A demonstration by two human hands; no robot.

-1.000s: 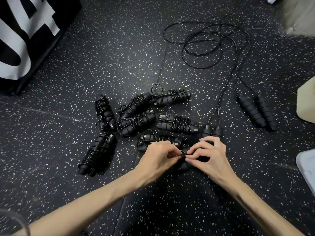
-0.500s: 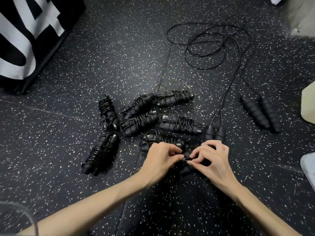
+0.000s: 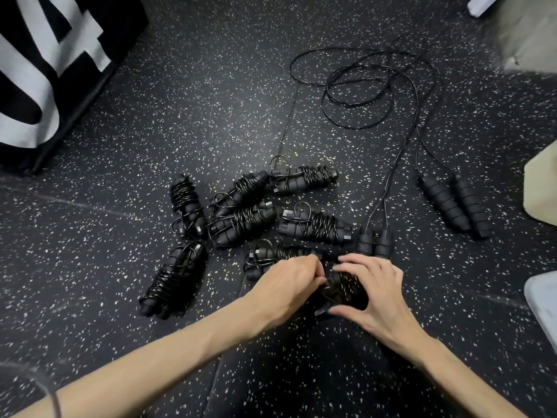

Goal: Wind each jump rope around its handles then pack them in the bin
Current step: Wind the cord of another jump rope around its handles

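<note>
wound rope [image 3: 343, 289] mostly hidden between both hands; pale bin [image 3: 542, 300] cut off at right edge

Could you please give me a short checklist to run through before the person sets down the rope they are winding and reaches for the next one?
1. Both hands on the bundle: the left hand and right hand close around the rope in hand. Ok.
2. Cord end tucked in: hidden by the fingers. Cannot tell.
3. Free floor to lay it by the wound ropes. Ok.
4. Next rope within reach: handle pair lies just beyond the right hand. Ok.
5. Loose cords free of tangles: the loops overlap. Cannot tell.
6. Bin ready: only a pale edge shows at right. Cannot tell.
</note>
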